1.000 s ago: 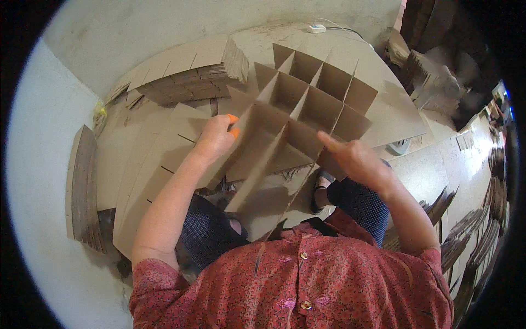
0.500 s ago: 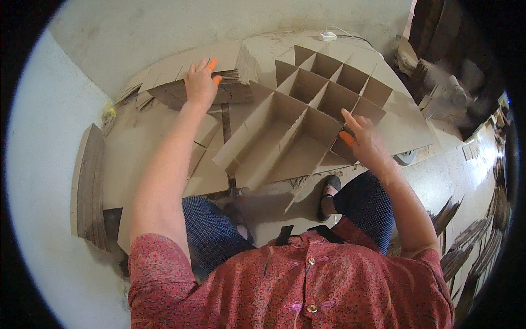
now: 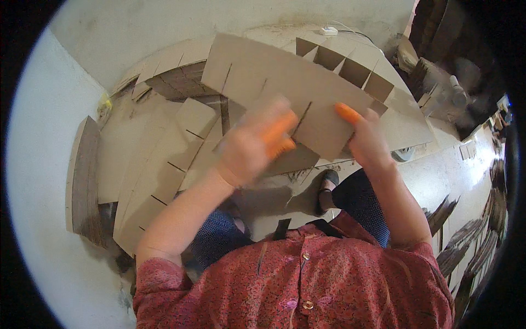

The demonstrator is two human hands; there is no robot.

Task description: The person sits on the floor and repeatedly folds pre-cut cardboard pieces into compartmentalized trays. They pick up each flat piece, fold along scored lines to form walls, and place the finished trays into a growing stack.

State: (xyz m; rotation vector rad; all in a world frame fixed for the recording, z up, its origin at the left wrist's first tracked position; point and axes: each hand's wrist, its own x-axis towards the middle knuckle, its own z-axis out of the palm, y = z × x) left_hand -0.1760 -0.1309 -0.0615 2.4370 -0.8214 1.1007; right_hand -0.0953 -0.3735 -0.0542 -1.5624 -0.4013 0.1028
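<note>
The right hand grips the sheet; the left hand blurs, so I can't tell its grip.

Red patterned shirt (round buttons), dotted trousers, dark shoe, orange finger covers

On my feed, a tan work surface carries a slotted cardboard stack. I also see a cardboard grid and white box on it.

Hands blurred, left most; floor glare rightward; edges bowed.
</note>
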